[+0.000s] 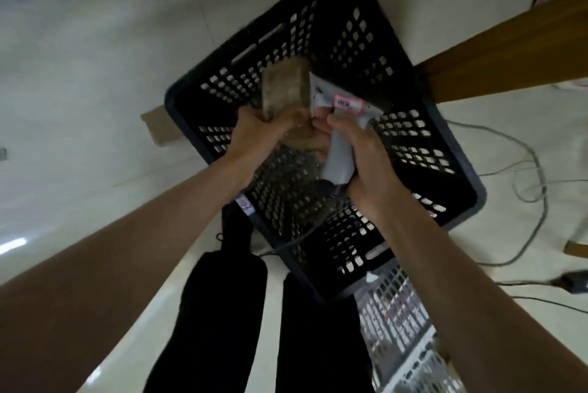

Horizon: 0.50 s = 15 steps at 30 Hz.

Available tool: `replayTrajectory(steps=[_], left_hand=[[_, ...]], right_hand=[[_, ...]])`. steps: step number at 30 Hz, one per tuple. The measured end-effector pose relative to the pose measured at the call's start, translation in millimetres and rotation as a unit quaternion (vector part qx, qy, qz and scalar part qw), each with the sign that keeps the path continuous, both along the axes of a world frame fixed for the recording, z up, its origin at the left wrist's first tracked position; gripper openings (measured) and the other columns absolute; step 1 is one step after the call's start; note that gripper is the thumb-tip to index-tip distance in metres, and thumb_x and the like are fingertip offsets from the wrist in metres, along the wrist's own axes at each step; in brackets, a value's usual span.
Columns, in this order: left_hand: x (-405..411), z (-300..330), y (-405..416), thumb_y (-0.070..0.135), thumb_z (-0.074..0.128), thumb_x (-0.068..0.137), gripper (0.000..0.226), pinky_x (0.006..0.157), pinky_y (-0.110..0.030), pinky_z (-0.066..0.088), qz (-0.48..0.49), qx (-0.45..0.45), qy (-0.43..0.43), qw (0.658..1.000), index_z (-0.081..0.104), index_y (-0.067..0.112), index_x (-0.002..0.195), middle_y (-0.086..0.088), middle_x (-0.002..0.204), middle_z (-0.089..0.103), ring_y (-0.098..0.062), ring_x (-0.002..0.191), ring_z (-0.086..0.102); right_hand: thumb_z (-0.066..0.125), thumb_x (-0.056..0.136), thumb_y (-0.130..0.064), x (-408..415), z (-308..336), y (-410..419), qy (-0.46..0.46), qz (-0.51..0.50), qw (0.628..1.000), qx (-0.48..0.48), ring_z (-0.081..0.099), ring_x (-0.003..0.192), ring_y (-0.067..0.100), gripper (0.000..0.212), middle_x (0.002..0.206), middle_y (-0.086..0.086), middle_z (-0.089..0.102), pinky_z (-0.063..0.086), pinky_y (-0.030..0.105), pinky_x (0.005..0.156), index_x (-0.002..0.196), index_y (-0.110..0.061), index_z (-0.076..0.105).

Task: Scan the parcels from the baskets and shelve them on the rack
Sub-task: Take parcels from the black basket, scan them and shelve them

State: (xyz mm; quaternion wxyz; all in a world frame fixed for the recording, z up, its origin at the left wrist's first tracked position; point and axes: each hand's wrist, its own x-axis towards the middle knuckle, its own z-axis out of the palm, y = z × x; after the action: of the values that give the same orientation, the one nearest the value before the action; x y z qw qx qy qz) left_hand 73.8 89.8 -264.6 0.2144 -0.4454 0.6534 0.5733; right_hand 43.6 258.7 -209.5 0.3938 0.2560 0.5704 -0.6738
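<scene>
While both parcels sit over the black basket, our left hand grips the stiff brown box; right hand pinches the soft, probably light, grey mailer mid-body.

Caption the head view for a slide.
Left hand grips brown parcel, right hand grey mailer, over black basket.

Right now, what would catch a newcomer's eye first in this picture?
Two bare hands meet over a black perforated basket at the centre. The left hand grips a brown cardboard parcel; the right hand holds a grey mailer bag with a red-bordered label. A white basket sits lower right, and cables trail on the floor.
</scene>
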Motion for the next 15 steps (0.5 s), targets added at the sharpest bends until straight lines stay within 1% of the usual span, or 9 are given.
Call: replayTrajectory(steps=[2,3,5,8,10,11,12,14,15], left_hand=[[-1,36,-9,0.088,0.079,0.029,0.113,0.077,-0.033,0.062,-0.001,-0.007,-0.001,1.0,0.067,0.01,0.111,-0.003,0.097,0.075,-0.013,0.087,0.074],[-3,55,-13,0.088,0.079,0.029,0.115,0.079,-0.038,0.062,0.0,-0.003,-0.001,1.0,0.067,0.008,0.11,-0.006,0.097,0.075,-0.019,0.087,0.074],[-7,99,-18,0.083,0.083,0.034,0.112,0.084,-0.043,0.061,-0.009,0.008,-0.004,1.0,0.061,0.013,0.118,-0.006,0.103,0.073,-0.023,0.09,0.073],[-9,174,-23,0.072,0.083,0.042,0.106,0.083,-0.034,0.059,-0.059,0.0,0.005,0.998,0.05,0.027,0.131,0.006,0.11,0.068,-0.013,0.093,0.07],[-8,228,-24,0.065,0.082,0.044,0.103,0.091,-0.036,0.057,-0.078,0.008,0.021,0.997,0.05,0.028,0.134,0.005,0.117,0.066,-0.016,0.1,0.069],[-6,256,-25,0.061,0.082,0.048,0.096,0.093,-0.035,0.056,-0.09,0.016,0.03,0.995,0.051,0.028,0.132,0.005,0.117,0.066,-0.017,0.101,0.069],[-2,285,-26,0.056,0.08,0.053,0.083,0.091,-0.032,0.057,-0.104,0.026,0.04,0.993,0.054,0.028,0.127,0.007,0.113,0.069,-0.017,0.1,0.069],[10,340,-27,0.046,0.076,0.061,0.052,0.079,-0.021,0.057,-0.125,0.034,0.068,0.989,0.06,0.03,0.108,0.016,0.094,0.073,-0.016,0.093,0.071],[18,363,-29,0.045,0.077,0.061,0.051,0.078,-0.021,0.057,-0.123,0.036,0.078,0.989,0.06,0.03,0.107,0.016,0.093,0.074,-0.016,0.093,0.071]], right_hand=[[0.074,0.091,-0.025,1,45,-3,0.021,-0.006,1.0,-0.001,0.07,0.11,0.022,0.012,0.112,0.0,0.077,0.052,0.051,0.103,0.097,-0.032,0.08],[0.071,0.094,-0.022,3,69,-3,0.031,-0.005,0.999,-0.004,0.07,0.11,0.021,0.014,0.11,-0.001,0.077,0.052,0.051,0.104,0.097,-0.033,0.08],[0.066,0.098,-0.021,7,117,-3,0.046,0.006,0.999,-0.004,0.071,0.105,0.016,0.014,0.105,-0.007,0.077,0.055,0.044,0.1,0.101,-0.031,0.076],[0.064,0.1,-0.022,13,188,-3,0.062,0.009,0.998,0.006,0.074,0.093,0.007,0.012,0.095,-0.014,0.078,0.061,0.028,0.085,0.107,-0.029,0.07],[0.064,0.1,-0.022,17,235,-2,0.064,-0.003,0.998,0.007,0.074,0.095,0.007,0.013,0.099,-0.014,0.078,0.062,0.027,0.08,0.111,-0.027,0.068],[0.065,0.099,-0.023,20,257,-2,0.063,-0.01,0.998,0.006,0.074,0.098,0.01,0.018,0.105,-0.013,0.077,0.062,0.028,0.079,0.117,-0.024,0.067],[0.066,0.099,-0.023,23,279,-2,0.063,-0.016,0.998,0.008,0.073,0.104,0.014,0.025,0.112,-0.009,0.075,0.061,0.03,0.081,0.124,-0.021,0.066],[0.068,0.097,-0.025,32,317,-4,0.072,-0.014,0.997,0.02,0.069,0.114,0.021,0.036,0.123,-0.002,0.072,0.058,0.04,0.094,0.132,-0.017,0.063],[0.068,0.097,-0.025,36,333,-5,0.077,-0.006,0.997,0.023,0.067,0.116,0.022,0.037,0.125,-0.001,0.071,0.055,0.045,0.1,0.133,-0.017,0.063]])
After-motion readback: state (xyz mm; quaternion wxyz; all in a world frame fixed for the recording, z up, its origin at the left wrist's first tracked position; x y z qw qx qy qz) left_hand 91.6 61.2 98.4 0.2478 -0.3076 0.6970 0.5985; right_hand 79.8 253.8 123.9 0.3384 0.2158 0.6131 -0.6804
